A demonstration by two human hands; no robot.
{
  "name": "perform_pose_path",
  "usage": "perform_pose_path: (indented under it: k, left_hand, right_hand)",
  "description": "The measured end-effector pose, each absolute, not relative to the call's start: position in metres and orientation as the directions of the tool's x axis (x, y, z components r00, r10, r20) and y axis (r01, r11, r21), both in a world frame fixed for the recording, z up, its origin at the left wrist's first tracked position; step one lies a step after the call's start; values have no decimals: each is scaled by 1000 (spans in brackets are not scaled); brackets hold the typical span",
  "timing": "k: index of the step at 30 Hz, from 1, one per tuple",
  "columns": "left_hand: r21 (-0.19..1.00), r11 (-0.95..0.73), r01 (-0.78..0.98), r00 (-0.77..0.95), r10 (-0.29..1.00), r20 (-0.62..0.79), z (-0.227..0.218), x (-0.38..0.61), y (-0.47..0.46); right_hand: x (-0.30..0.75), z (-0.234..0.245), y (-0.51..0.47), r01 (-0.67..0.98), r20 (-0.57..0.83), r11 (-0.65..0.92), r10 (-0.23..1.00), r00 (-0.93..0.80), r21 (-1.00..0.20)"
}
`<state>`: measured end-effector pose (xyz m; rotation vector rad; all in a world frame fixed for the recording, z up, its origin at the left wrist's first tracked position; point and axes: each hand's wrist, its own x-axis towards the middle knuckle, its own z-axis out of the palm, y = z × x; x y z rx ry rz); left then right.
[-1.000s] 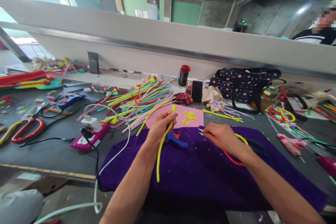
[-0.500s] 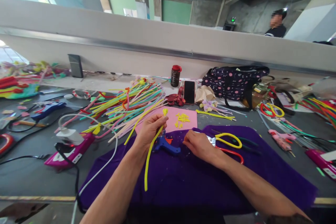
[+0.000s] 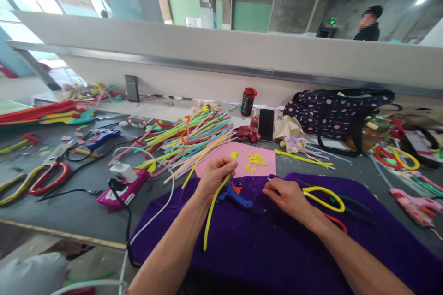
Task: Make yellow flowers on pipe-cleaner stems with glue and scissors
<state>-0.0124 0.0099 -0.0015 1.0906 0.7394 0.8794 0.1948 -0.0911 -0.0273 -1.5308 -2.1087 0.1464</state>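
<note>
My left hand [image 3: 218, 173] pinches a yellow pipe cleaner [image 3: 212, 221] just under its curled, knotted top, and the long tail hangs down over the purple cloth [image 3: 242, 244]. Beneath that hand lies a blue glue gun [image 3: 236, 198] with an orange trigger. To the right, my right hand [image 3: 285, 193] hovers low above the cloth with its fingers drawn together; what they hold, if anything, is too small to make out. Scissors with a yellow and a red handle [image 3: 325, 198] lie under and beside the right wrist. Small yellow pieces [image 3: 255, 160] are scattered on a pink sheet [image 3: 221, 156].
Many coloured pipe cleaners [image 3: 194, 131] are heaped behind my left hand. A magenta power strip [image 3: 128, 189] with cables sits left. At the back stand a red-lidded bottle [image 3: 248, 103], a phone [image 3: 266, 124] and a patterned bag [image 3: 332, 113]. A pink glue gun [image 3: 413, 205] lies right.
The view has turned left, so everything sits further right in the picture. My left hand still holds the yellow pipe cleaner. My right hand is slightly farther from it.
</note>
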Motion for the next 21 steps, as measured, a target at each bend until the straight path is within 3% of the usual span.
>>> perform_pose_path:
  k: [6,15,21]
  left_hand:
    - [941,251,-229,478,871,-115,-8,-10,9]
    - [936,303,-182,506,845,-175,-4,-6,6]
    - [957,222,-187,447,887,-118,10,-10,1]
  right_hand:
    - [197,-32,-88,849,363,432,877,-315,-306]
    - [205,-27,-85,880,414,402,867,-277,-254]
    - [199,-19,-89,822,368,396,896,-249,-409]
